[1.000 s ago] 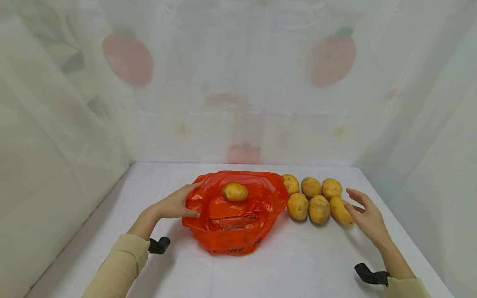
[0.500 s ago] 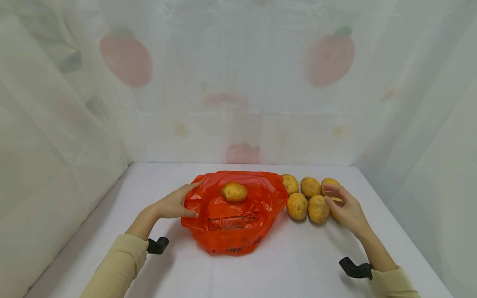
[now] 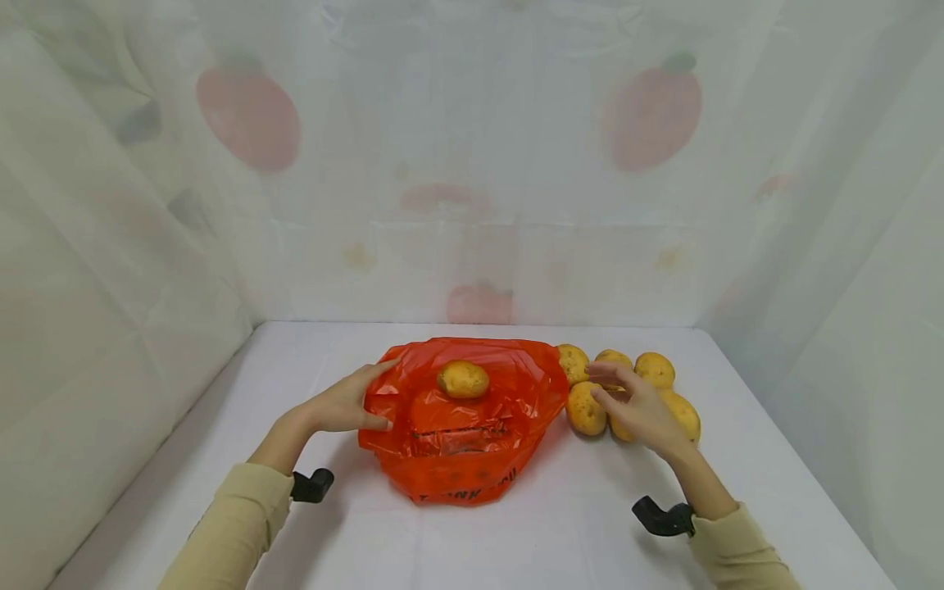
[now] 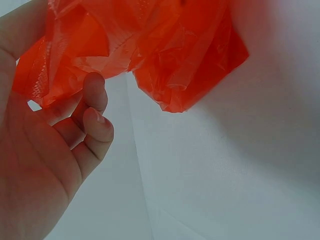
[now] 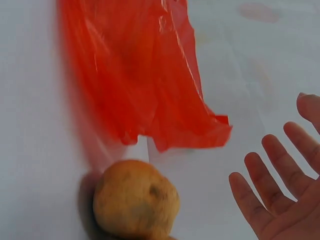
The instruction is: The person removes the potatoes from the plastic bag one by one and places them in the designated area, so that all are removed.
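An orange-red plastic bag [image 3: 457,434] lies on the white table [image 3: 560,524] with one potato [image 3: 463,379] resting on top of it. My left hand [image 3: 378,395] grips the bag's left edge; in the left wrist view the thumb and curled fingers [image 4: 95,107] pinch the plastic [image 4: 160,55]. Several potatoes [image 3: 655,369] lie in a cluster just right of the bag. My right hand [image 3: 608,389] hovers over that cluster, fingers straight and spread, holding nothing. The right wrist view shows the open fingers [image 5: 272,185], one potato [image 5: 136,200] and the bag's corner [image 5: 150,100].
White curtains printed with faded red fruit [image 3: 652,111] enclose the table at the back and on both sides. Black wrist mounts [image 3: 313,485] sit under both forearms. Bare white tabletop stretches in front of the bag and the potatoes.
My right hand has swept left, from beside the rightmost potato to above the cluster, closer to the bag. The left hand, bag and potato on it have stayed put.
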Motion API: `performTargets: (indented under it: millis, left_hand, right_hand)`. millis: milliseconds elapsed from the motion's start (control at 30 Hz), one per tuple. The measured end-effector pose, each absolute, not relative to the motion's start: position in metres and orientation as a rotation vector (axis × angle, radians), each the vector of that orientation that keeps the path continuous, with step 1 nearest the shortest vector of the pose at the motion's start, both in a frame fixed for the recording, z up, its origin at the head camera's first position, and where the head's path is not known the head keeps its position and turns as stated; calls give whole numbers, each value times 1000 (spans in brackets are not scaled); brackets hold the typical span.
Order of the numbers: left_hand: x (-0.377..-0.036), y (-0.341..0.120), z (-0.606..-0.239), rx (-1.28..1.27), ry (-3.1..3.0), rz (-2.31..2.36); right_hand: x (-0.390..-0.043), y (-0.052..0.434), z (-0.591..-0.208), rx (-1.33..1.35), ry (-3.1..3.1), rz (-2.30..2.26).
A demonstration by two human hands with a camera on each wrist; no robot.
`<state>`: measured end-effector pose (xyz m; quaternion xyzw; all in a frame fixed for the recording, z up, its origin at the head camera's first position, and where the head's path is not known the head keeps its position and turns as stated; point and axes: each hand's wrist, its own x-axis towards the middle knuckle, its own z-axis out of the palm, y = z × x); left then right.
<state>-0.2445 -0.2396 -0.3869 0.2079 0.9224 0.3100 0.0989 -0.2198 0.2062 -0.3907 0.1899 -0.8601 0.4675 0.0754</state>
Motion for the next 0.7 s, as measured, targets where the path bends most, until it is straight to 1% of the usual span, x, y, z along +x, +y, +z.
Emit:
performTargets:
  millis: [167,367,600,700]
  left_hand:
    - [-245,-239,-387,616,2731,926]
    - [-245,-239,-387,637,2737,912]
    - [-245,-238,-387,623,2730,920]
    - [-245,-237,-387,634,2737,905]
  right_hand:
    - [-223,189,-388,616,-2608,1478]
    - [-230,170,-384,757,-2555,1609]
    - [-234,153,-376,755,-2599,1583]
    - [-231,144,-364,788,-2607,1581]
